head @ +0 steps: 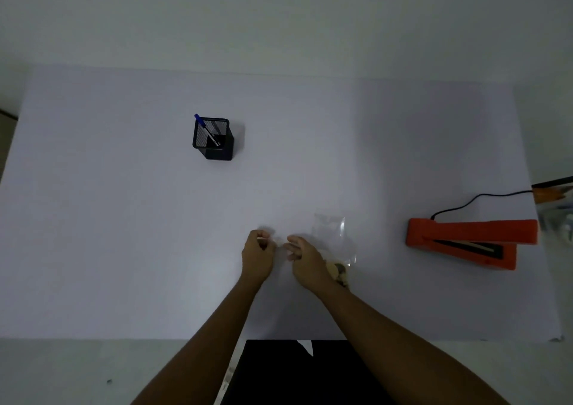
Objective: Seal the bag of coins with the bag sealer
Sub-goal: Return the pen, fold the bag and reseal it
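Note:
A clear plastic bag (333,229) lies flat on the white table (124,234), with several coins (338,273) bunched at its near end. My right hand (305,260) rests over the bag's left side and hides part of the coins; its fingers curl toward the left. My left hand (259,251) sits just left of it, fingers pinched on a small pale strip whose nature I cannot make out. Something faint and clear shows between the two hands. The orange bag sealer (471,240) stands far to the right with its arm slightly raised, apart from both hands.
A black mesh pen holder (213,139) with a blue pen stands at the back left. The sealer's black cord (477,198) runs to the right edge, where more clear plastic and a dark object lie. The table's near edge is just below my forearms.

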Motion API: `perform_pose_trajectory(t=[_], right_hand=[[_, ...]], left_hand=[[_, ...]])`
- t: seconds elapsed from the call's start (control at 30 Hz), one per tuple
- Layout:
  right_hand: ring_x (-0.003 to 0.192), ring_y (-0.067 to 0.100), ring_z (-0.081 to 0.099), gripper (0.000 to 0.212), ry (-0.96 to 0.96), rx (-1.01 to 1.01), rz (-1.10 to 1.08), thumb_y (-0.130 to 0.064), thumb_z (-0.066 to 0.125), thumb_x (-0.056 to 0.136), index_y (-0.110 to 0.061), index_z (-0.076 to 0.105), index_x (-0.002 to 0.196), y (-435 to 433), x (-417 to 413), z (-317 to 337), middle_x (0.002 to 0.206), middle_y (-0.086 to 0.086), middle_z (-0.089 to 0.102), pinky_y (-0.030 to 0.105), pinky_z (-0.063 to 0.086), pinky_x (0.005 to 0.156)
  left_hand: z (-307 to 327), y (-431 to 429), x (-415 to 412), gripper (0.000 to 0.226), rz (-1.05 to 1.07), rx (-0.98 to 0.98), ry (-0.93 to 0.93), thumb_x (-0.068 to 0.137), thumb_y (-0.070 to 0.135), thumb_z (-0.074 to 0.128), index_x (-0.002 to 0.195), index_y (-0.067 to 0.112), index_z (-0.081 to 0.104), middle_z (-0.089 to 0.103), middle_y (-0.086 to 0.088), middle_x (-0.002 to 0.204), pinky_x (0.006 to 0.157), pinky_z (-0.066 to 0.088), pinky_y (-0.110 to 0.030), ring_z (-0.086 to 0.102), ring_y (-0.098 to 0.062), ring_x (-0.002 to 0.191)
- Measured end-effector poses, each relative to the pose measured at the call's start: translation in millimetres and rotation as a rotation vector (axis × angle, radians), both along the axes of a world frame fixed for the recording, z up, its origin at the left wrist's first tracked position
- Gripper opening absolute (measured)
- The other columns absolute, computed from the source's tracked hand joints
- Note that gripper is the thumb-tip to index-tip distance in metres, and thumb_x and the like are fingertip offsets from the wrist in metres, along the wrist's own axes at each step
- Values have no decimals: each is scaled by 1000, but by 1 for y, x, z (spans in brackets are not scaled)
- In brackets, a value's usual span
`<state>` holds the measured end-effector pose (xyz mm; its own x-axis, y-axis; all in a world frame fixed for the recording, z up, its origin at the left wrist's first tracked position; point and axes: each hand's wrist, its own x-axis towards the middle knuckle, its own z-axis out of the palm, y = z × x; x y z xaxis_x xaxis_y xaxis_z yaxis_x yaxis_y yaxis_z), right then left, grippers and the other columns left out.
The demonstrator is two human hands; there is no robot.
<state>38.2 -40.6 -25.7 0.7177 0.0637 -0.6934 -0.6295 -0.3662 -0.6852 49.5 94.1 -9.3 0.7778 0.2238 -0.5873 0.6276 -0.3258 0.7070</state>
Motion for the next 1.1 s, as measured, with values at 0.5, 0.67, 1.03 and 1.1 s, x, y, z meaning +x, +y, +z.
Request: perform_pose_trajectory(t=[0.5, 0.67, 1.03, 1.1], right_hand=[[77, 8, 62, 46, -356, 52, -82, -21, 79, 80, -24, 59, 121, 2, -13, 57, 109, -12, 67, 18, 54, 73], [76, 9, 62, 14, -436, -6, -178, -26, 74, 85, -22, 72, 99, -15, -17, 76, 89, -18, 70, 27, 55, 65], [71, 9, 66, 12, -328, -27, -235, -15, 66, 91, -18, 74, 82, -78, -25, 64, 75, 0, 72, 15, 50, 67], [72, 10, 67, 12, -321, -30, -220, -16, 66, 91, -14, 75, 84, -87, -24, 61, 76, 3, 73, 16, 51, 68]], left_hand=[[88, 24, 7, 20, 345, -676, 238, 92, 12, 58, 107, 7, 70, 67, -8, 88, 80, 49, -36, 59, -21, 84], [89, 9, 4, 21, 295, -750, 343, 90, 10, 62, 108, 4, 70, 64, -10, 82, 71, 50, -31, 60, -16, 71], [77, -50, 10, 13, -206, -364, 186, 88, 21, 65, 97, 21, 74, 72, -4, 96, 60, 46, -25, 58, -15, 75], [72, -60, 12, 11, -248, -292, 119, 89, 19, 65, 93, 16, 74, 72, 0, 85, 56, 44, -18, 58, -9, 67]])
